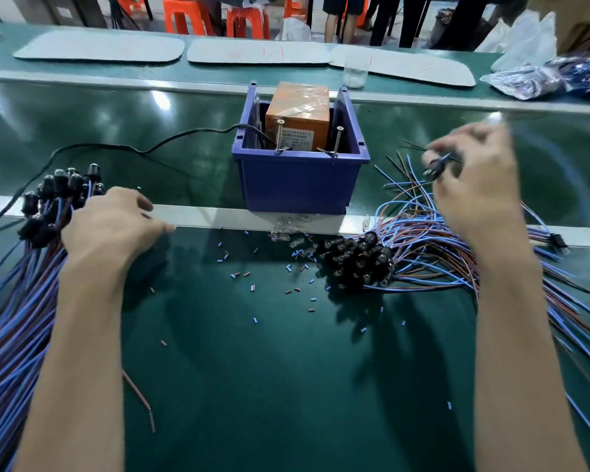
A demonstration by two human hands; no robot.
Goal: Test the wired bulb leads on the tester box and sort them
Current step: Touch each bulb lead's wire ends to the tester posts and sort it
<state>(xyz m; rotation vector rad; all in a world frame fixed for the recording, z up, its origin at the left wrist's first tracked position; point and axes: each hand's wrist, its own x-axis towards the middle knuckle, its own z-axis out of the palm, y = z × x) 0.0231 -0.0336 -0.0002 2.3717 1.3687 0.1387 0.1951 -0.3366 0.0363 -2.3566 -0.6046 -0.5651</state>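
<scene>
The right hand (481, 185) pinches one black-socketed bulb lead (435, 172) between fingertips, raised above the worktop (252, 369) towards its right edge; motion blur hides the exact fingers. Below it, a loose pile of leads (358, 260) sprawls, blue and brown wires fanning rightwards. At the left edge the left hand (113, 223) lies loosely spread and gripping nothing, seemingly resting on a bundle of leads (58, 192). At the middle of the far side, a blue bin (300, 182) holds the orange tester box (298, 120), with two upright screws (280, 134) at its front. Wire offcuts (252, 287) litter the centre.

Glossy green table (286, 369), blue plastic bin (297, 185), tape-wrapped orange box (298, 114), metal screws (280, 136).
</scene>
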